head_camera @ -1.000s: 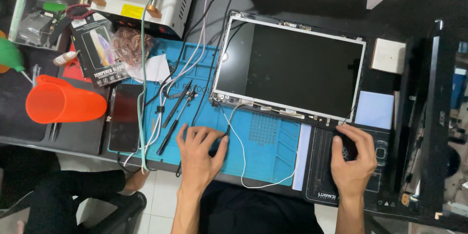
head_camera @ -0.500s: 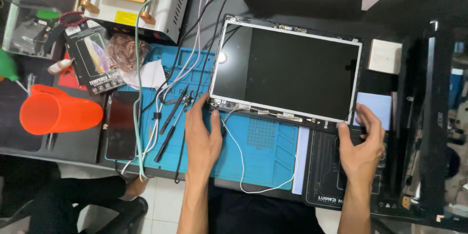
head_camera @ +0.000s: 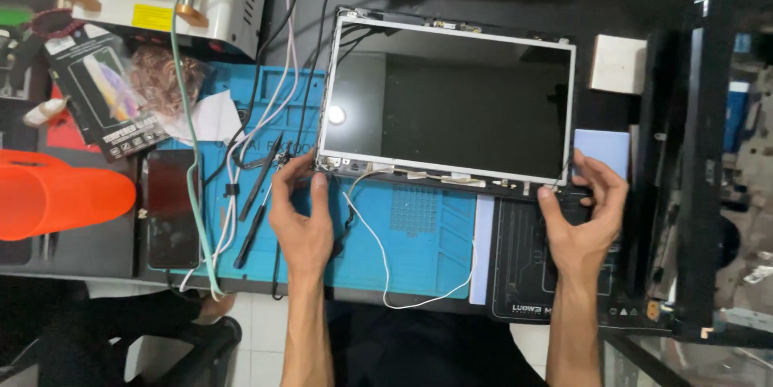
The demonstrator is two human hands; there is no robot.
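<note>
In the past second I have brought both hands up off the blue repair mat (head_camera: pixel 419 226) to the laptop screen panel (head_camera: pixel 451 101): my left hand (head_camera: pixel 302 218) now pinches its lower left corner, fingers clamped on the frame, and my right hand (head_camera: pixel 584 210) grips the lower right corner likewise, which I judge readies it for lifting. The panel lies flat at centre frame, glass dark, silver-edged, a white cable (head_camera: pixel 386 274) trailing below.

Your laptop screen (head_camera: pixel 451 105) lies flat and face up, dark glass in a silver frame, its near edge over the blue mat (head_camera: pixel 419 234).
</note>
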